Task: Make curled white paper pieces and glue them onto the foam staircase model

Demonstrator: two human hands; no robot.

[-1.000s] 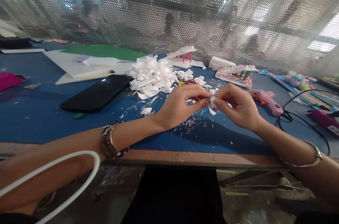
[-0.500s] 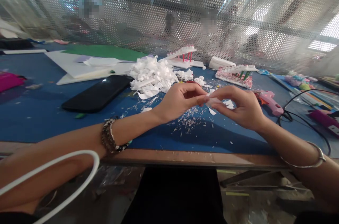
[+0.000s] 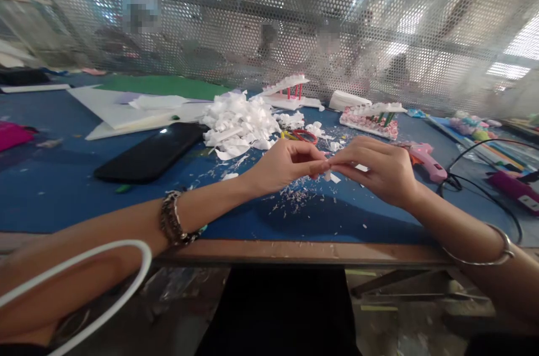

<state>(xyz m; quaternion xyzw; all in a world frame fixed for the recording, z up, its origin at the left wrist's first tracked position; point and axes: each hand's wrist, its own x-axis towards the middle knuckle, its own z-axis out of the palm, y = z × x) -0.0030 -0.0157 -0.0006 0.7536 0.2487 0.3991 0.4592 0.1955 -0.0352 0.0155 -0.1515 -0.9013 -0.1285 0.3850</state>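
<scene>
My left hand [image 3: 283,168] and my right hand [image 3: 381,169] meet fingertip to fingertip above the blue table top. Both are closed in a pinch on a small piece of white paper [image 3: 327,176], mostly hidden by the fingers. Below them lie fine white paper scraps [image 3: 297,196]. Behind my left hand is a heap of torn white paper [image 3: 241,120], with red-handled scissors [image 3: 305,137] partly showing beside it. Farther back stand two small models, one with red posts [image 3: 290,92] and one with green posts and a pink-and-white speckled base [image 3: 368,122].
A black phone [image 3: 151,155] lies left of the heap, before white sheets [image 3: 112,109] and a green sheet [image 3: 164,85]. On the right are a pink glue gun [image 3: 427,162], its black cable and a purple power strip [image 3: 514,192]. A perforated metal screen [image 3: 236,24] stands behind the table.
My right fingers have come over the white paper and closed nearer to my left fingertips, so less of it shows. The view has shifted slightly.
</scene>
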